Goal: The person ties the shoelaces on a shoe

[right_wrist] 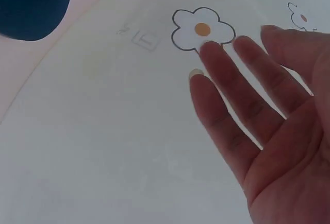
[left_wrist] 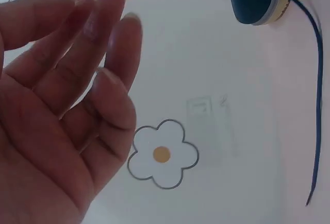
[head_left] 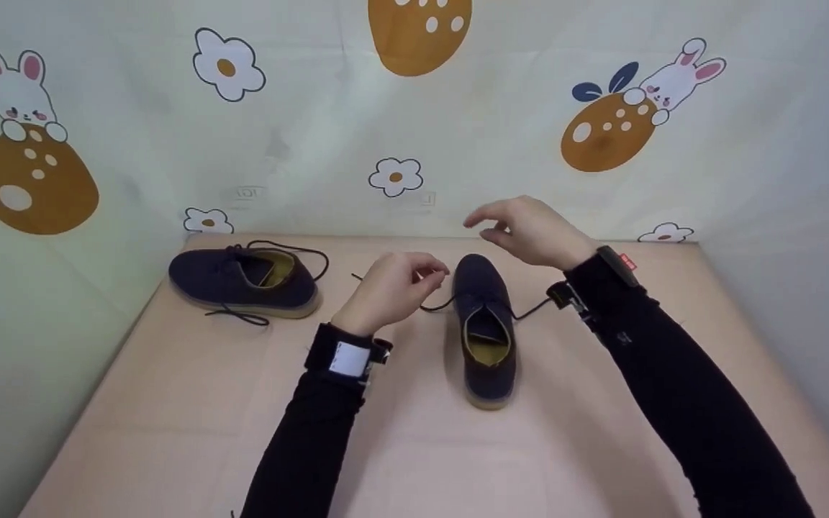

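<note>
A dark navy lace-up shoe (head_left: 483, 280) stands sole down on the table, its toe toward the back wall and its yellow-lined opening toward me. Its laces spread out to both sides. Left of its toe, my left hand (head_left: 396, 288) hovers with loosely bent fingers; the left wrist view shows nothing in its palm (left_wrist: 36, 126), and a blue lace (left_wrist: 318, 80) hanging apart from it. My right hand (head_left: 529, 226) is raised to the right beyond the toe, fingers relaxed. In the right wrist view its fingers (right_wrist: 216, 105) are spread and hold nothing.
A matching shoe (head_left: 198, 277) sits at the back left of the table (head_left: 414, 460), toe pointing left, its laces loose around it. Close behind the table hangs a pale curtain (head_left: 314, 144) printed with flowers and rabbits, which also runs along both sides.
</note>
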The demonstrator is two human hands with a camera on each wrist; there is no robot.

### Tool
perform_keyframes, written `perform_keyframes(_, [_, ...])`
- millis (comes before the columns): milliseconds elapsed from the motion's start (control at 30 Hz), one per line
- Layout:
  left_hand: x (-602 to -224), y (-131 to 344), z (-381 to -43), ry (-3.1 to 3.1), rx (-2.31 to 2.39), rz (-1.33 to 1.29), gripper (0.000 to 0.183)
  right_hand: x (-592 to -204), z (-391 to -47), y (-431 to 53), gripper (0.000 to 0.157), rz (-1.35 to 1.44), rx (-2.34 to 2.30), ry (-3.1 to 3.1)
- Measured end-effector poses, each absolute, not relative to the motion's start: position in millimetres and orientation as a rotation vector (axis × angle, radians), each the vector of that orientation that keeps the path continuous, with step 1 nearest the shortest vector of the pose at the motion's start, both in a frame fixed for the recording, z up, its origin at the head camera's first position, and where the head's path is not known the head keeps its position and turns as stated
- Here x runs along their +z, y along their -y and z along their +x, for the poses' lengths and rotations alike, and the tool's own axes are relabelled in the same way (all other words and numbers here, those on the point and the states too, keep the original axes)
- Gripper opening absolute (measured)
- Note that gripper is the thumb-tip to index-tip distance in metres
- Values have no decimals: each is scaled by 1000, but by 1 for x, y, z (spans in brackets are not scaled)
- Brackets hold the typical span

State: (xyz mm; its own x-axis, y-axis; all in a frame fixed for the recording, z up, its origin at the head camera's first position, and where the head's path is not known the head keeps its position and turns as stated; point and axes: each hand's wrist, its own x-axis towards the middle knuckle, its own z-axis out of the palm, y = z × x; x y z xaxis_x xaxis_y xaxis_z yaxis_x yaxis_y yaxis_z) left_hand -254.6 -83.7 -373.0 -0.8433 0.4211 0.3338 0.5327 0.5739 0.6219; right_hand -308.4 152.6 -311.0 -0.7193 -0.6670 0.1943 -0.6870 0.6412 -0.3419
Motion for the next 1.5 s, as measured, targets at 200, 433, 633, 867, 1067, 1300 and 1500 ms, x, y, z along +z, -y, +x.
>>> perform_keyframes(200, [-408,56,-267,2673,-1073,-816,28,-362,-288,-189,17,1005,611,2892])
perform_keyframes(433, [-429,38,-270,2683,-955,-851,23,-415,-270,-200,12,861,725,2867])
perform_keyframes(633, [-428,38,-268,2625,-916,-829,16,-430,-266,-202,8,787,696,2799])
perform_keyframes(867, [-418,44,-267,2643,-860,-810,15,-427,-271,-216,9,733,675,2865])
perform_keyframes(1067, [-406,51,-264,2642,-849,-845,13,-419,-275,-238,11,682,714,2837])
perform_keyframes(1300, [-396,59,-263,2679,-859,-873,11,-406,-274,-273,9,558,719,2839])
perform_keyframes(1500, [-393,67,-263,2754,-858,-896,10,-391,-267,-297,7,457,740,2818])
